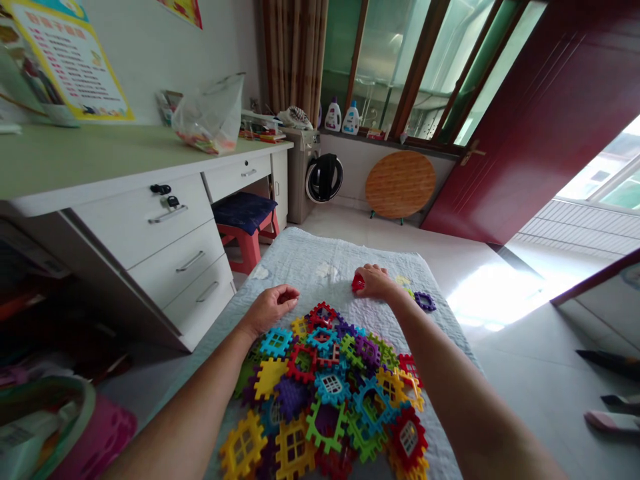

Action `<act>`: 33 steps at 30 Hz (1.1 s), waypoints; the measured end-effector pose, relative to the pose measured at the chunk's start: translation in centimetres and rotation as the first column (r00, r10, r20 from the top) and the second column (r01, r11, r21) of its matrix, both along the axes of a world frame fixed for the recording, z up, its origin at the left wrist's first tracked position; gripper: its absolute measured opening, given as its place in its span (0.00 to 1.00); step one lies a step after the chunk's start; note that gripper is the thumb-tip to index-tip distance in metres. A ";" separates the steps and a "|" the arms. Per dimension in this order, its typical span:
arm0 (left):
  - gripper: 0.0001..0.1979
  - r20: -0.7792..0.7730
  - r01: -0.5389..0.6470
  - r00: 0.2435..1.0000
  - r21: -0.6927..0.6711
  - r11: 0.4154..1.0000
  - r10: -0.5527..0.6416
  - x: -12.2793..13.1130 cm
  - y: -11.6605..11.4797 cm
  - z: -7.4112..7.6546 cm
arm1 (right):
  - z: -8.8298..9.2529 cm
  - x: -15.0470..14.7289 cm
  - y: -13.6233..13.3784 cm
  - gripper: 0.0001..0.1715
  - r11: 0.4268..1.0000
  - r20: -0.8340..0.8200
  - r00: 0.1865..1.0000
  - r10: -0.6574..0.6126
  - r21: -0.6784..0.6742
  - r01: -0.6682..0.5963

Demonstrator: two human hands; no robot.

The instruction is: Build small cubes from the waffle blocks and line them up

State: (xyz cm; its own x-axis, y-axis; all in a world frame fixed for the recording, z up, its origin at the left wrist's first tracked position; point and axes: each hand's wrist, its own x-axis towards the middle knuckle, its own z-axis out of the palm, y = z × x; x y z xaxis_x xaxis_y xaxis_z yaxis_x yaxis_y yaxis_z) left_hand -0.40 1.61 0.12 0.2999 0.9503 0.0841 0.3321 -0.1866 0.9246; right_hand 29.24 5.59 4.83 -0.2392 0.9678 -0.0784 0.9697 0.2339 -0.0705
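Note:
My right hand point(376, 281) is closed around a red plastic building piece point(358, 283) above the far part of the cloth. The hand hides much of that piece. Loosely curled, with no object visible in its fingers, my left hand point(273, 308) is over the cloth at the far left edge of the pile. The heap of notched plastic building tiles point(333, 387) lies between my forearms, in red, blue, yellow, green, purple and orange, many with window-like centres. Beyond my right forearm, a purple tile point(425, 301) rests beside a partly hidden green one point(410, 293).
A pale blue cloth point(305, 257) covers the work surface. To the left stand a desk point(125, 150) with drawers and a red stool point(250, 237). A washing machine point(303, 177), round wooden tabletop point(401, 183) and red door point(505, 127) are farther back. A pink basket point(107, 427) sits lower left.

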 end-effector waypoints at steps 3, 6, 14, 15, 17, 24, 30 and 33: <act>0.14 0.004 -0.009 1.000 0.001 1.000 0.009 0.1 0.0 0.1 | -0.4 0.8 0.4 0.30 0.999 -0.021 1.000 0.005 -0.032 -0.006; 0.14 0.001 0.000 1.000 -0.004 1.000 0.000 0.0 0.0 -0.1 | 0.3 2.3 0.9 0.32 1.000 -0.070 0.998 -0.011 -0.019 0.010; 0.15 -0.005 0.007 1.000 -0.004 1.000 -0.007 0.0 0.0 -0.1 | 0.0 2.0 0.7 0.32 0.999 -0.031 0.999 -0.024 -0.048 0.023; 0.15 -0.004 0.005 1.000 -0.004 1.000 -0.005 0.0 -0.1 -0.1 | -0.4 1.7 0.5 0.31 0.998 -0.021 1.000 -0.018 -0.055 0.017; 0.14 -0.005 0.002 1.000 -0.004 1.000 -0.002 0.0 -0.1 0.1 | -0.9 1.2 0.3 0.29 0.998 -0.011 1.000 -0.004 -0.063 0.003; 0.14 0.006 0.002 1.000 -0.001 1.000 -0.002 0.0 -0.1 0.0 | -1.0 1.1 0.4 0.28 0.997 -0.022 0.999 0.033 -0.063 -0.034; 0.16 0.003 0.003 1.000 -0.004 1.000 -0.003 -0.1 -0.1 0.0 | -0.4 2.6 0.5 0.35 0.998 -0.075 0.997 0.026 -0.060 -0.031; 0.16 -0.010 0.010 1.000 -0.007 1.000 -0.010 -0.1 0.0 0.0 | 0.7 4.8 0.4 0.33 0.999 -0.091 0.996 -0.009 -0.036 0.006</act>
